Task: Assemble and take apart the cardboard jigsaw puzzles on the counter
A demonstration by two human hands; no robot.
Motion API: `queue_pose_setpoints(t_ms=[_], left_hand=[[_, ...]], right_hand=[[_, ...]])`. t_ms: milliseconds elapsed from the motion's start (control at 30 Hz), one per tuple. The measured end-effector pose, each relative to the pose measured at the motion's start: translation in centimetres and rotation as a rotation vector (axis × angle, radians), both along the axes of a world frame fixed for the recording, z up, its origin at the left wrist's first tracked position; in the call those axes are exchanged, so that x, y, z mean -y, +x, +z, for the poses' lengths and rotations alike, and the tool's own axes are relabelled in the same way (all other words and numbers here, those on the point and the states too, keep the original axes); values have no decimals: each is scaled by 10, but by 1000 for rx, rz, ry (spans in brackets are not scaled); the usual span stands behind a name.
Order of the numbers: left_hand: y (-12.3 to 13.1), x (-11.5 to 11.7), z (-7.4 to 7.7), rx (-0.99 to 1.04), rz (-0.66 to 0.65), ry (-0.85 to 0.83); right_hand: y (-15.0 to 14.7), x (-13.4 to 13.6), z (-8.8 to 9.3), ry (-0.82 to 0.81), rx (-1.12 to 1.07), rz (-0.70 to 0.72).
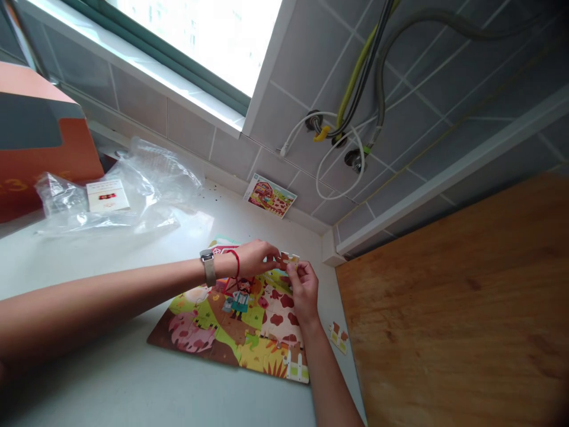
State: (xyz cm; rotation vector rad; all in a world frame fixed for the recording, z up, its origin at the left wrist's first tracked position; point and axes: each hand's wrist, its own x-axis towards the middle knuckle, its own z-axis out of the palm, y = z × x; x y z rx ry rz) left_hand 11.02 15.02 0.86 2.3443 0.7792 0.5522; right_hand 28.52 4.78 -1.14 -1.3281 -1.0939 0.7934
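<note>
A farm jigsaw puzzle (240,326), mostly assembled, lies on the white countertop. Over its far right part, both hands meet at one small brown and cream puzzle piece (292,259). My right hand (304,287) pinches this piece between thumb and fingers. My left hand (258,258), with a watch and a red cord at its wrist, has its fingers closed at the piece's left edge. To the right of my right forearm lies a loose puzzle piece (338,338) with a white fence pattern. My forearms and hands hide parts of the puzzle.
A small picture card (270,196) leans against the tiled wall. Crumpled clear plastic (155,178) with a white card (108,196) lies at the left, beside an orange box (40,148). A wooden board (462,296) borders the right side. Hoses and cables (382,65) hang above.
</note>
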Motion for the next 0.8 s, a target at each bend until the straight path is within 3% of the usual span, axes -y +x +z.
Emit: queue_pose_setpoints(t_ms=[133,367,567,800], left_hand=[[2,-2,2,132,28,-82],[0,-3,15,235,-31,-248],[-2,-2,19,222,-101,-223],[-2,4,23,296,-133,-194]], right_hand=[[3,-2,-2,61,115,1],[5,2,-7,-6,140,-12],[4,4,-6,3,187,-90],[9,4,-9,-15,144,-51]])
